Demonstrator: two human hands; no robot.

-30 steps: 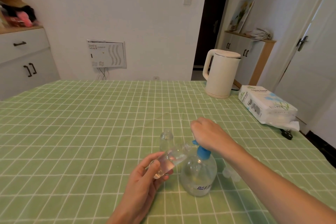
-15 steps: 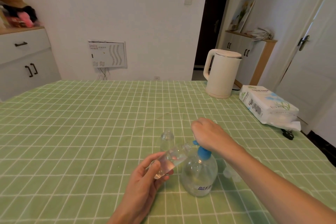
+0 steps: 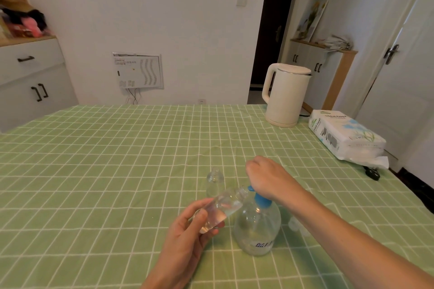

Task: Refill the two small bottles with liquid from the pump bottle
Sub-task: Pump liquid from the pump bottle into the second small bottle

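Note:
A clear pump bottle (image 3: 257, 230) with a blue pump head (image 3: 261, 200) stands on the green checked tablecloth (image 3: 105, 171). My right hand (image 3: 267, 177) lies on top of the pump head, fingers bent over it. My left hand (image 3: 187, 237) grips a small clear bottle (image 3: 223, 206), tilted with its open mouth at the pump's spout; some clear liquid lies inside. A second small clear bottle (image 3: 215, 182) stands upright just behind, uncapped. Two small pale caps (image 3: 296, 224) lie to the right of the pump bottle, partly hidden by my forearm.
A cream electric kettle (image 3: 285, 95) stands at the table's far right. A white pack of tissue paper (image 3: 345, 137) lies near the right edge, with a black plug (image 3: 372, 171) beside it. Cabinets line the left and back walls.
Both hands and the bottles keep almost the same places. The view has shifted very slightly.

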